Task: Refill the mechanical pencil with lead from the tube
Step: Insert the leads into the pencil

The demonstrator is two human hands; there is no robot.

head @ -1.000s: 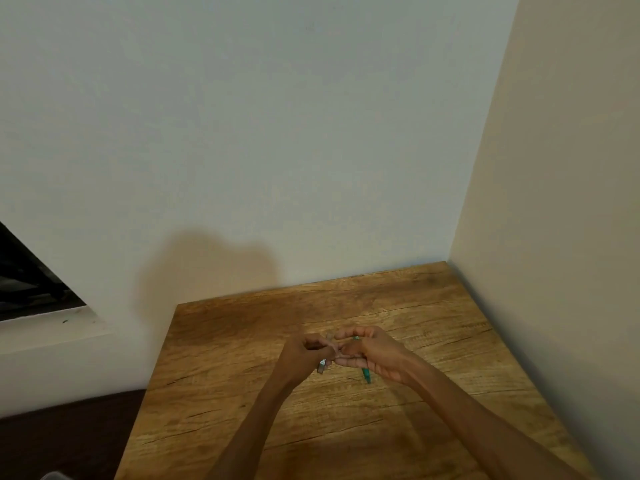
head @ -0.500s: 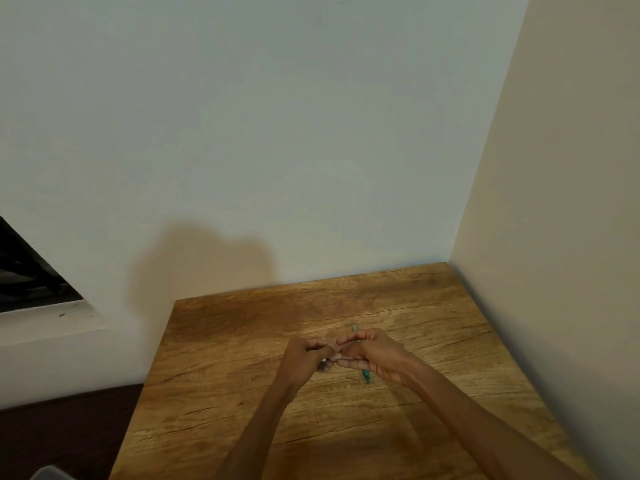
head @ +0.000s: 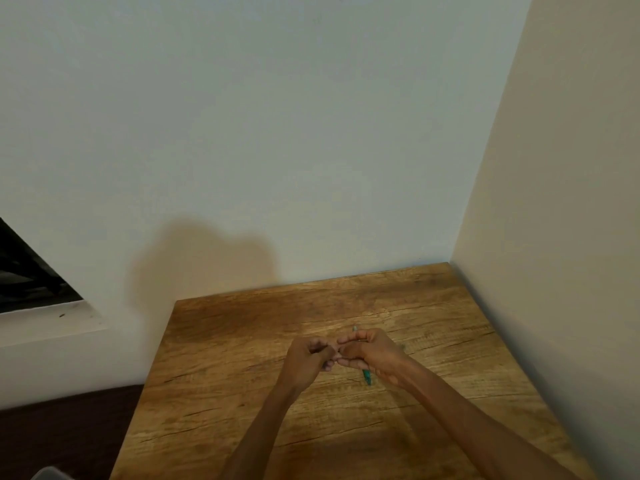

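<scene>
My right hand (head: 372, 355) is closed around a green mechanical pencil (head: 366, 376); its lower end sticks out below the palm and its thin top end shows above the fingers. My left hand (head: 306, 358) is closed on a small grey object, probably the lead tube (head: 327, 366), mostly hidden by the fingers. The fingertips of both hands meet over the wooden table (head: 242, 393). No lead is visible.
The table stands in a corner, with a white wall behind and a cream wall (head: 554, 237) on the right. A dark window opening (head: 27, 278) lies at the left. A grey object's corner (head: 48, 474) shows at the bottom left.
The grey tube has slid further into my left hand and shows less. The pencil's top end now pokes out above my right fingers. Both hands stay together.
</scene>
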